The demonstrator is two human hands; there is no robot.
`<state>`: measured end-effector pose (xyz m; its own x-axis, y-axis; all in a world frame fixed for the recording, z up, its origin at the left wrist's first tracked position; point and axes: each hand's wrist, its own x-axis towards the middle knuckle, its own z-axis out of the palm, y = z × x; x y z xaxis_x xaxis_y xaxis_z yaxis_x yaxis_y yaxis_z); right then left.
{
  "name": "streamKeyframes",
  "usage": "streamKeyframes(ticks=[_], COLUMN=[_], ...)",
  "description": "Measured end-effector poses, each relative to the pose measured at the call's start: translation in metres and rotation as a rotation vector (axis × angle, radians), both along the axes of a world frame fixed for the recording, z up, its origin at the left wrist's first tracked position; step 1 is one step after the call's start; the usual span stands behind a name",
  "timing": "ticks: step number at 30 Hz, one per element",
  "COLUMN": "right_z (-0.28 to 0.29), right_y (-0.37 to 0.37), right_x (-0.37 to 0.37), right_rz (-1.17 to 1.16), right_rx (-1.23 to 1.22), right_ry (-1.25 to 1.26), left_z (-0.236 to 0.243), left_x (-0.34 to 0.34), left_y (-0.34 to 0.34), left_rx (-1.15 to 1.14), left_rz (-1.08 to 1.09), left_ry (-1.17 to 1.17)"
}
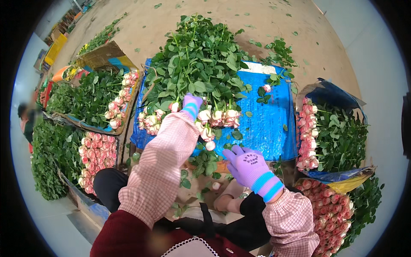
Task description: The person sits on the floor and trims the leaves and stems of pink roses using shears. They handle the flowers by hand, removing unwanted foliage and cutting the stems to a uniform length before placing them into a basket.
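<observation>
A large heap of cut roses [150,124] lies on a blue plastic sheet [269,124], their pink-and-white heads toward me and leafy green stems [197,55] pointing away. My left hand [192,102], in a lilac glove with a blue-striped cuff, reaches in among the stems just behind the heads. Its fingertips are hidden, so its grip cannot be made out. Above the near edge of the sheet, my right hand [247,165], gloved alike, is open with fingers apart and nothing in it. A loose rose head [210,145] lies between the hands.
Boxes of roses stand on my left [85,100] and right [338,137], with more bunches [97,156] nearer me on both sides. A small rose [267,88] and fallen leaves lie on the sheet. Leaves litter the floor [257,17]. A person [26,122] shows at the far left.
</observation>
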<state>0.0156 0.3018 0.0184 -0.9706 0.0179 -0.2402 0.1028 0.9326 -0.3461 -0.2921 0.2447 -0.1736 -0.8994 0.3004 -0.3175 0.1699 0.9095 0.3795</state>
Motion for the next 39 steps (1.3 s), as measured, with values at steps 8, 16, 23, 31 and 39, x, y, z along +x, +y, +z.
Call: streamKeyframes(ticks=[8, 16, 23, 31, 39], right_z=[0.011, 0.019, 0.001, 0.004, -0.013], right_y=[-0.001, 0.001, -0.003, -0.014, -0.005], right_x=[0.009, 0.007, -0.013, -0.018, -0.03], right_rz=[-0.035, -0.066, -0.264, -0.391, -0.809], right_rx=[0.006, -0.004, -0.327, -0.911, -1.056], right_ry=[0.014, -0.029, 0.456, 0.044, 0.399], left_z=[0.174, 0.178, 0.171, 0.17, 0.141], left_x=[0.052, 0.089, 0.187, 0.253, 0.252], left_y=[-0.091, -0.126, -0.122, -0.129, -0.16], left_rx=[1.525, 1.347, 1.288, 0.935, 1.003], left_rz=[0.189, -0.117, 0.051, -0.227, -0.007], left_ry=[-1.273, -1.093, -0.876, -0.722, -0.722])
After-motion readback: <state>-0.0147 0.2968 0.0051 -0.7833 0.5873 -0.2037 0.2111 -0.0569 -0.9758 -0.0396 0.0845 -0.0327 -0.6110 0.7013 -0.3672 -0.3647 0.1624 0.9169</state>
